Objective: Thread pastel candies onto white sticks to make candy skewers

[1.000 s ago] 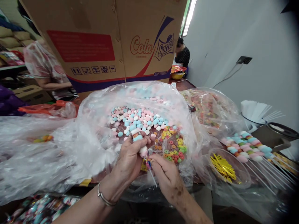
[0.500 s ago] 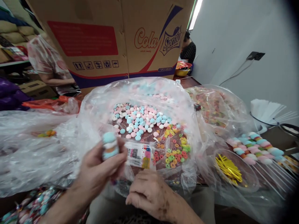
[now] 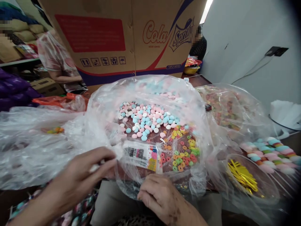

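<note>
My left hand [image 3: 82, 172] is at the left end of a clear printed plastic bag [image 3: 141, 155], its thumb and forefinger closed on the bag's film. Something whitish shows in the gap behind those fingers. My right hand [image 3: 160, 194] is curled closed at the near table edge, just below the printed bag; its fingertips are hidden. Behind the bag, pink, blue and white marshmallow candies [image 3: 145, 121] lie inside a large clear plastic sheet [image 3: 105, 97]. Coloured ring gummies [image 3: 182, 153] lie to their right.
A tall cardboard box [image 3: 108, 37] stands behind. At right are a clear tub of gold twist ties [image 3: 242, 175] and marshmallow skewers [image 3: 270, 153]. Bunched plastic [image 3: 30, 150] covers the left side. Wrapped sweets [image 3: 82, 207] lie low at left. Two people are beyond the box.
The marshmallow stack has left my left hand and I no longer see it there. That hand has moved to the printed bag. My right hand stays curled. The view has shifted left.
</note>
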The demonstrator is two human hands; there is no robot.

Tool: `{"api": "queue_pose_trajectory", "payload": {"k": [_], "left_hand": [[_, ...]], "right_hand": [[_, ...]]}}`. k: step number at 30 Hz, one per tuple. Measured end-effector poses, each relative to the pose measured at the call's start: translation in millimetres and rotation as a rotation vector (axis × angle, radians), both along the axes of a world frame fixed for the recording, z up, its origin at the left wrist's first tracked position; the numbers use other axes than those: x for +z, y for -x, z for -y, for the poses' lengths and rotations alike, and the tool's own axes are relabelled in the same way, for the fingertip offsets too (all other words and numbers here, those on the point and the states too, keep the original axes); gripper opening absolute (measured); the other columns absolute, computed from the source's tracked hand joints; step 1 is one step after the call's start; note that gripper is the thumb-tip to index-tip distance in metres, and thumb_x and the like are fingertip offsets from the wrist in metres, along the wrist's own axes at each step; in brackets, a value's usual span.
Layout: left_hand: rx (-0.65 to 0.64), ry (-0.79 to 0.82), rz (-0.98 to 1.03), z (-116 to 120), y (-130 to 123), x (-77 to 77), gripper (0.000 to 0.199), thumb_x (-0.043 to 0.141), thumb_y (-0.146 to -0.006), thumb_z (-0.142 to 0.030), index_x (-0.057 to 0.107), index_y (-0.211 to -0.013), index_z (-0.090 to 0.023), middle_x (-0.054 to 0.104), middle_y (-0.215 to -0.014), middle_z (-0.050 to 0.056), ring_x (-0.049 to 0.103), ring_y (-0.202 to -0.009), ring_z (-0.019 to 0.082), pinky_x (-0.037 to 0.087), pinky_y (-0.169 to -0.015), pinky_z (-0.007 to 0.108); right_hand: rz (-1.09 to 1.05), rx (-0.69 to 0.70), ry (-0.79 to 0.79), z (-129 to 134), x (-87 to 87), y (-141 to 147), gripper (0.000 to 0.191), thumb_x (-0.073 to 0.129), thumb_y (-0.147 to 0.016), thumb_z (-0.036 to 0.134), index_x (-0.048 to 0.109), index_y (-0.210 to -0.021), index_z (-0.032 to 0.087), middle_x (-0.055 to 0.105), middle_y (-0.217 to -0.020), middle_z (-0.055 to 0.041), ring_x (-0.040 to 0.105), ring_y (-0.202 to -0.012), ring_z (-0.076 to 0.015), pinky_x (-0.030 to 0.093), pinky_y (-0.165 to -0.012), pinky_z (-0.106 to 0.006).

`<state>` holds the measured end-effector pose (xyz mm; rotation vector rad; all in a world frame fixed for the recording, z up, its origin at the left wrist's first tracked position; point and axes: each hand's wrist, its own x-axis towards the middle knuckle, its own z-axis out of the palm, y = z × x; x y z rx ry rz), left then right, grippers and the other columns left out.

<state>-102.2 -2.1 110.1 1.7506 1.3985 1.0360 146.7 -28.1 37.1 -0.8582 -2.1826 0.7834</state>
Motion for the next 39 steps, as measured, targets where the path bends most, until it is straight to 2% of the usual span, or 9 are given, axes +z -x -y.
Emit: {"api": "queue_pose_trajectory", "payload": {"k": [2,4,9,20,25,31,36,38,39], "left_hand": [[-0.205,-0.132,-0.269,-27,-38,-21.2,0.014,0.062,-0.087,-0.031,0.069,-0.079,-0.022,0.066,-0.077,0.002,0.06,-0.073,0.02,0.047,-0.068,0.029],[-0.21,-0.208,-0.473,-48,-62,-46.8,0.013,0.065,-0.084,-0.03,0.062,-0.078,-0.019,0.064,-0.081,0.005,0.057,-0.08,0.024,0.046,-0.076,0.037],[-0.242,-0.163,-0.684,-65,-72,-82.7,0.009,0.06,-0.09,-0.026,0.06,-0.083,-0.019,0.063,-0.09,0.006,0.055,-0.088,0.026,0.041,-0.082,0.041],[-0.313,-0.22,-0.707,-68,-66,-93.7,0.016,0.048,-0.095,-0.017,0.054,-0.081,-0.018,0.062,-0.089,0.008,0.05,-0.089,0.027,0.039,-0.081,0.043],[-0.347,-0.281,-0.668,-68,-60,-98.8,0.016,0.062,-0.093,-0.03,0.054,-0.087,-0.018,0.06,-0.092,0.006,0.05,-0.09,0.026,0.038,-0.081,0.042],[-0.345,-0.353,-0.647,-72,-60,-102.9,0.012,0.056,-0.094,-0.017,0.053,-0.083,-0.018,0.06,-0.091,0.005,0.05,-0.089,0.024,0.039,-0.077,0.038],[-0.315,-0.465,-0.622,-68,-64,-95.3,0.018,0.046,-0.097,-0.014,0.052,-0.081,-0.019,0.059,-0.087,0.007,0.049,-0.084,0.024,0.04,-0.075,0.039],[-0.292,-0.522,-0.612,-64,-69,-87.6,0.02,0.043,-0.098,-0.015,0.052,-0.081,-0.019,0.059,-0.087,0.007,0.048,-0.084,0.025,0.039,-0.075,0.041],[-0.285,-0.564,-0.604,-61,-73,-83.5,0.02,0.043,-0.098,-0.015,0.052,-0.081,-0.019,0.059,-0.088,0.008,0.048,-0.084,0.025,0.039,-0.075,0.041]], "right_hand": [[0.019,-0.011,-0.016,4,-2.2,-2,0.033,0.045,-0.102,0.029,0.063,-0.076,0.019,0.065,-0.072,-0.0014,0.061,-0.068,-0.0143,0.045,-0.066,-0.026],[0.031,-0.027,-0.026,7,-4.4,-6,0.032,0.045,-0.102,0.027,0.063,-0.077,0.019,0.065,-0.071,-0.0014,0.06,-0.067,-0.0145,0.045,-0.064,-0.026],[0.009,-0.075,-0.043,9,-8.4,-13,0.031,0.044,-0.101,0.026,0.062,-0.076,0.019,0.064,-0.069,-0.0009,0.058,-0.065,-0.0144,0.042,-0.061,-0.026],[-0.039,-0.154,0.042,6,-3.0,-12,0.026,0.047,-0.099,0.021,0.059,-0.077,0.02,0.062,-0.07,0.0007,0.056,-0.065,-0.0121,0.04,-0.063,-0.023],[-0.018,-0.247,0.026,4,0.0,-16,0.024,0.045,-0.098,0.018,0.056,-0.076,0.02,0.059,-0.069,0.0012,0.055,-0.064,-0.0112,0.038,-0.062,-0.022],[-0.002,-0.25,0.008,4,0.9,-15,0.025,0.046,-0.099,0.02,0.056,-0.076,0.02,0.06,-0.069,0.0015,0.055,-0.064,-0.0113,0.039,-0.062,-0.022],[-0.081,-0.478,0.055,-5,-1.4,-22,0.021,0.046,-0.098,0.025,0.061,-0.084,0.02,0.062,-0.071,0.0005,0.058,-0.064,-0.0129,0.044,-0.062,-0.023],[-0.132,-0.623,0.107,-14,-3.7,-23,0.017,0.052,-0.094,0.03,0.061,-0.104,0.019,0.067,-0.084,-0.0032,0.061,-0.07,-0.0152,0.048,-0.064,-0.025],[-0.151,-0.673,0.127,-19,-4.7,-23,0.029,0.058,-0.09,0.032,0.058,-0.115,0.017,0.069,-0.095,-0.0062,0.063,-0.074,-0.0168,0.05,-0.066,-0.026]]}}
